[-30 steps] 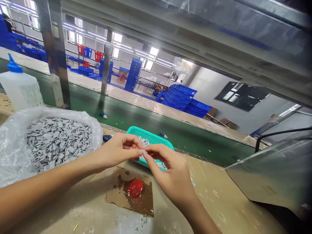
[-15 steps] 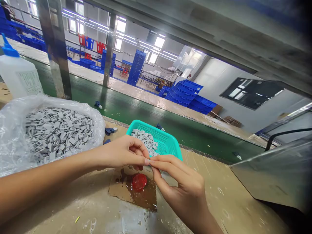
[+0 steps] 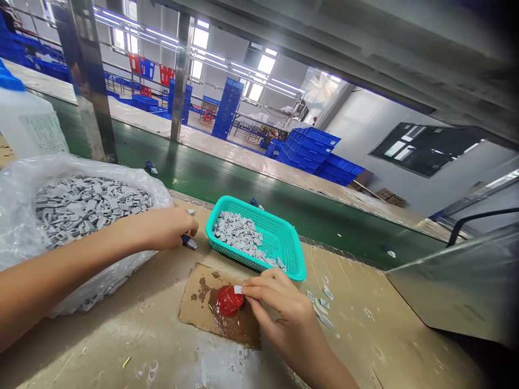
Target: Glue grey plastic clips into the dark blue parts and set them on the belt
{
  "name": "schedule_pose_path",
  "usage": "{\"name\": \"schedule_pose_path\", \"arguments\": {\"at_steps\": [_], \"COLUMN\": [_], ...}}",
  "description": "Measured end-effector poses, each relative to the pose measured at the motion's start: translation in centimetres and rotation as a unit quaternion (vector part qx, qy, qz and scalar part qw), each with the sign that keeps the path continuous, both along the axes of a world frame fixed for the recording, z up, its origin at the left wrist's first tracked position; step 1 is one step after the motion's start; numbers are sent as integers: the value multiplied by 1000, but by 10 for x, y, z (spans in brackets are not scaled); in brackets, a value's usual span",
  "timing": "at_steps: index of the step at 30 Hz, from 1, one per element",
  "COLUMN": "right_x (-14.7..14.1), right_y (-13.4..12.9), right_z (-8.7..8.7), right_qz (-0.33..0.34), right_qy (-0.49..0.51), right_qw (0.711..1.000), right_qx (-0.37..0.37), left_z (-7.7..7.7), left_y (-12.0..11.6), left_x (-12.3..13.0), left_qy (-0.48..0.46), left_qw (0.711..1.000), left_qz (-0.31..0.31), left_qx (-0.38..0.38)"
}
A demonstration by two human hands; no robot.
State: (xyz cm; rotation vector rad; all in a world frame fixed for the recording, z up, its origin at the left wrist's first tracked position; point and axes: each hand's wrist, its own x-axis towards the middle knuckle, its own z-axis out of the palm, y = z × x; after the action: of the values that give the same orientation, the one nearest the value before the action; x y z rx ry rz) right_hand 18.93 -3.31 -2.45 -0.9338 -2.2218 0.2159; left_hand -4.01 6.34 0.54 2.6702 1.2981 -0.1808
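Observation:
My right hand (image 3: pixel 281 302) pinches a small light-grey plastic piece (image 3: pixel 238 290) between thumb and fingers. That piece is against the top of a round, wet red object (image 3: pixel 229 302), which sits on a damp cardboard square (image 3: pixel 194 313). To the left, my left hand (image 3: pixel 176 227) has its fingers curled down over a dark blue plastic part with a pale tip (image 3: pixel 190 242); its fingertips are partly hidden. Beside that hand, a clear plastic bag (image 3: pixel 158 189) holds many grey plastic pieces (image 3: pixel 93 208). A teal basket (image 3: pixel 298 256) holding small light-grey pieces (image 3: pixel 237 232) stands beyond my right hand.
Several loose grey pieces (image 3: pixel 322 302) lie right of the basket. A green conveyor belt (image 3: pixel 194 167) runs behind, carrying scattered blue parts. A white bottle with blue cap (image 3: pixel 32 121) stands at left; a metal post (image 3: pixel 87 81) rises nearby. A clear panel (image 3: pixel 454 286) stands at right.
My hands have parted from their meeting point above the red object. The left moved left to the dark blue part; the right lowered its grey piece to the red object.

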Motion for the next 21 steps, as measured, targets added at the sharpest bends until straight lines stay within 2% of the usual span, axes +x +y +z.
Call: {"name": "schedule_pose_path", "arguments": {"at_steps": [4,12,17,19,21], "right_x": [-1,-3,-3,-3,-2], "right_y": [0,0,-1,-2,-2], "right_z": [-3,-1,0,0,0], "right_qz": [-4,-7,-8,-5,-4], "right_qy": [-15,-49,-71,-73,-76], "right_qw": [1000,997,995,995,994], "right_qx": [18,59,68,72,76], "left_z": [0,-17,-3,3,6], "left_y": [-2,4,3,2,1], "left_x": [2,0,1,2,2], "left_qy": [17,-26,-151,-182,-172], "left_qw": [1000,996,983,979,983], "left_qz": [-12,-27,-65,-59,-38], "left_qx": [17,80,75,67,53]}}
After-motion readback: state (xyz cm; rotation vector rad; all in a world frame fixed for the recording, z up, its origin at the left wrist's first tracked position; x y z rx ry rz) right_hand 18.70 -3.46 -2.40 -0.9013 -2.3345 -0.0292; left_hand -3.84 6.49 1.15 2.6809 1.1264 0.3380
